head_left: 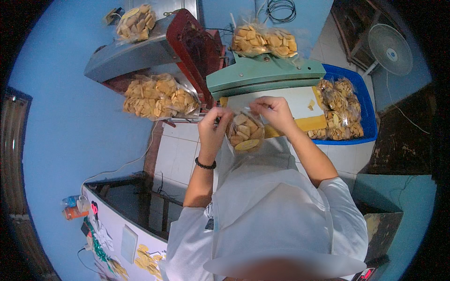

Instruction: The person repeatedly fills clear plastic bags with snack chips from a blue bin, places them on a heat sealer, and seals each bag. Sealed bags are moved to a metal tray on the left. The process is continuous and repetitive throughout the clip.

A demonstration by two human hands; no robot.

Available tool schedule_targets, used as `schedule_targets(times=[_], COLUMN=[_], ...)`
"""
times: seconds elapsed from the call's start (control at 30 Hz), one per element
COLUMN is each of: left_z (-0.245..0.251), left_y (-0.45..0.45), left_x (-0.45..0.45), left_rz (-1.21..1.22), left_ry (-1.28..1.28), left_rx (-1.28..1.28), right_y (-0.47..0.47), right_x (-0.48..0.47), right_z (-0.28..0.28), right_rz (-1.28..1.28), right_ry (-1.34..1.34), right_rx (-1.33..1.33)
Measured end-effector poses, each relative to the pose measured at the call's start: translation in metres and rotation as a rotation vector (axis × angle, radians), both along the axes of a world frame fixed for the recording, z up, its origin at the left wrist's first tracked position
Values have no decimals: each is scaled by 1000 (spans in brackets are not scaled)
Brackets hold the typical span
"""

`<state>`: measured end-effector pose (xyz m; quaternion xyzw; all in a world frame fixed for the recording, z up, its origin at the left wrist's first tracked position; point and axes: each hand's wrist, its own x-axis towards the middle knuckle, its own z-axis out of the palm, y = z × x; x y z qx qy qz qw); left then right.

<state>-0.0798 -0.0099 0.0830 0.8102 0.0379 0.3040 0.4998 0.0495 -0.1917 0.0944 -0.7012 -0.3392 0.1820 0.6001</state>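
Note:
Between my two hands hangs a clear plastic bag of crackers (245, 128) with a yellow oval label near its lower end. My left hand (215, 123) pinches the bag's upper left corner, a dark beaded bracelet on its wrist. At the opposite corner, the fingers of my right hand (274, 111) grip the top edge. Just beyond the hands stands a green impulse sealer (267, 73), its long jaw facing me. A white work surface (277, 100) edged with yellow tape lies in front of the jaw, partly behind my right hand.
Filled bags (158, 96) rest by a red and grey machine (190, 45) on the left. Two more bags (263, 40) sit atop the sealer. A blue tub (373, 123) at right holds several bags. A fan (391, 52) stands behind it; a white table (119, 217) is lower left.

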Motion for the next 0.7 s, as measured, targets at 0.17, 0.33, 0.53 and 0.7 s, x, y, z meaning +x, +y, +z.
schedule_targets(times=[0.17,0.33,0.53,0.7], left_z=[-14,-41,-81,-91], left_y=[14,41,44,-13], left_x=[36,60,31,-7], left_rz=[-4,68,131,148], left_ry=[112,137,172,-58], left_rx=[-564,-449,-417,-832], right_y=[28,43,56,86], right_x=[23,28,3,8], right_z=[-30,-60,-76,-75], right_rz=[-108,-46,33,150], right_ry=[282,298,583,706], right_rx=[138,157,288,154])
